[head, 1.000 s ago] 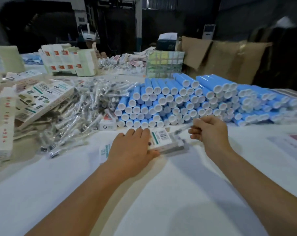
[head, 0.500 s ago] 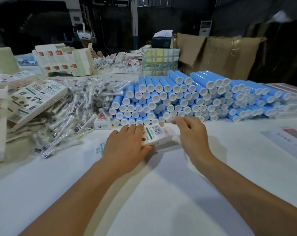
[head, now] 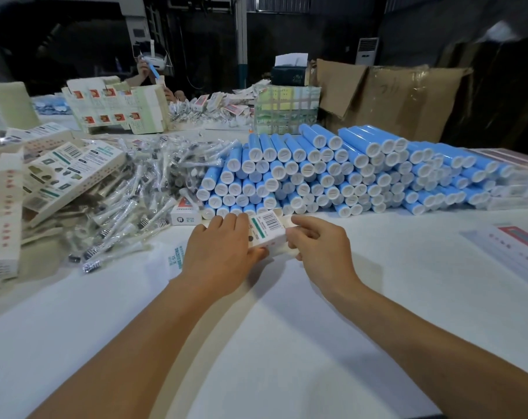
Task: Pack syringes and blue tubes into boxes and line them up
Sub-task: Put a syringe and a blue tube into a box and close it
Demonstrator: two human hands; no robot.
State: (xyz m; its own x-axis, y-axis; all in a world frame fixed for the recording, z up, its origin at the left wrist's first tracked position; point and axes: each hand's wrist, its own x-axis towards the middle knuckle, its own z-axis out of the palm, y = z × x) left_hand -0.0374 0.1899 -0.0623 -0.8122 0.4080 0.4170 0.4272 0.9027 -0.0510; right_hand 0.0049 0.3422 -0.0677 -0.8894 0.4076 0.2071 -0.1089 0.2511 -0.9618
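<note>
Two hands are meeting on one small white box (head: 267, 234), which is lying on the white counter (head: 256, 343) just in front of the stack of blue tubes (head: 332, 173). The left hand (head: 219, 255) is lying over the box's left part, fingers across its top and thumb curling against its near edge, so the grip is grasping the box. The right hand (head: 320, 246) is pinching the box's right end with curled fingertips; what sits under those fingers is hidden, and whether the end flap is open is hard to make out. A barcode and a green stripe are showing on the box's upper face; the print is too small to read.

Left of the tubes, a heap of bagged syringes (head: 129, 201) is spreading over the counter, with another small box (head: 185, 214) lying at its edge. Flat cartons (head: 66, 173) are piling up at far left, partly cut off by the frame. Behind, brown cardboard (head: 392, 95) is leaning, and another person's hands (head: 149, 66) are barely visible in the dark.
</note>
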